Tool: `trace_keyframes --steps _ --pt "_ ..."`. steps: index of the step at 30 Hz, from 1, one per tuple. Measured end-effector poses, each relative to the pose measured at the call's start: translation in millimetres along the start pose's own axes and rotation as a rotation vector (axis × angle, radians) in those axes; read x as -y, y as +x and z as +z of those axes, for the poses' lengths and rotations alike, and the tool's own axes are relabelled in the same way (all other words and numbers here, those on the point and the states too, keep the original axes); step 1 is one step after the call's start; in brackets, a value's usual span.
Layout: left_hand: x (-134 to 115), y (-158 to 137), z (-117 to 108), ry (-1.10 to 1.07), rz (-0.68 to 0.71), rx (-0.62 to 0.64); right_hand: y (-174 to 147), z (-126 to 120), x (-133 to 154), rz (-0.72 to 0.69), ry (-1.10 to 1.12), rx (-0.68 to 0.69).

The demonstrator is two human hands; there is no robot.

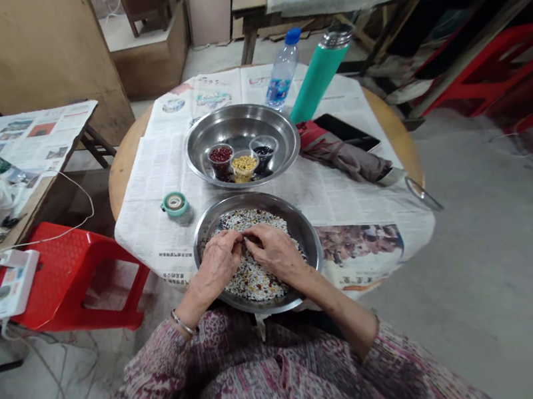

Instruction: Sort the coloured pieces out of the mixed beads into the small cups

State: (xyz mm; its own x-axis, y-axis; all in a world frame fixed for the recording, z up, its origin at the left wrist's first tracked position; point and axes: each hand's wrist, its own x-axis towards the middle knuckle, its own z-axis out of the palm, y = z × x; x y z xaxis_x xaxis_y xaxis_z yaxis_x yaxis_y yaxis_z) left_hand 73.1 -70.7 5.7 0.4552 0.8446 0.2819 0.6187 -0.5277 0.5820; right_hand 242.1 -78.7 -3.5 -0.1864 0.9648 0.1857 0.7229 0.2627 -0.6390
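Both hands are over a steel bowl [311, 239] at the near edge of the round table. It holds a mix of white grains [253, 279] with red, yellow and black bits among them. My left hand [222, 258] has its fingers curled and thumb pressed in. My right hand [275, 252] meets it, fingertips pinched together. Whatever the fingertips hold is too small or hidden to make out. Just beyond stands a larger steel bowl [237, 115] with three clear cups inside: dark red beans [221, 155], yellow beans [244, 162] and black beans [263, 150].
Newspaper [146, 205] covers the table. A green tape roll [175, 204] lies left; a water bottle [281, 72], a green flask [320, 76] and a folded umbrella [348, 156] are at right. A red stool [73, 270] carries a power strip [15, 283].
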Motion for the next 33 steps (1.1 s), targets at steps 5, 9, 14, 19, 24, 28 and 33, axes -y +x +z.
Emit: trace_keyframes --steps 5,9,14,19,24,28,33 --pt "-7.9 -4.3 -5.8 0.010 -0.018 -0.018 -0.2 -1.6 2.5 -0.010 -0.039 0.034" --pt "-11.0 -6.8 -6.9 0.035 -0.012 -0.030 1.2 -3.1 4.4 0.022 -0.026 0.049" --pt "-14.0 -9.1 -11.9 0.034 0.021 -0.153 2.7 -6.6 0.5 0.083 0.063 -0.026" --pt "-15.3 -16.2 -19.7 -0.026 0.037 -0.253 -0.5 -15.0 -3.2 0.098 0.084 -0.069" --pt "-12.0 -22.3 -18.8 -0.021 0.009 -0.200 -16.4 -24.3 11.4 -0.116 0.021 0.160" --pt "-8.1 -23.0 -16.5 0.016 -0.005 -0.073 -25.7 -23.7 22.3 -0.310 -0.049 0.356" --pt "-4.2 -25.3 -18.4 -0.009 0.043 -0.031 -19.4 -26.2 10.5 -0.221 -0.204 0.222"
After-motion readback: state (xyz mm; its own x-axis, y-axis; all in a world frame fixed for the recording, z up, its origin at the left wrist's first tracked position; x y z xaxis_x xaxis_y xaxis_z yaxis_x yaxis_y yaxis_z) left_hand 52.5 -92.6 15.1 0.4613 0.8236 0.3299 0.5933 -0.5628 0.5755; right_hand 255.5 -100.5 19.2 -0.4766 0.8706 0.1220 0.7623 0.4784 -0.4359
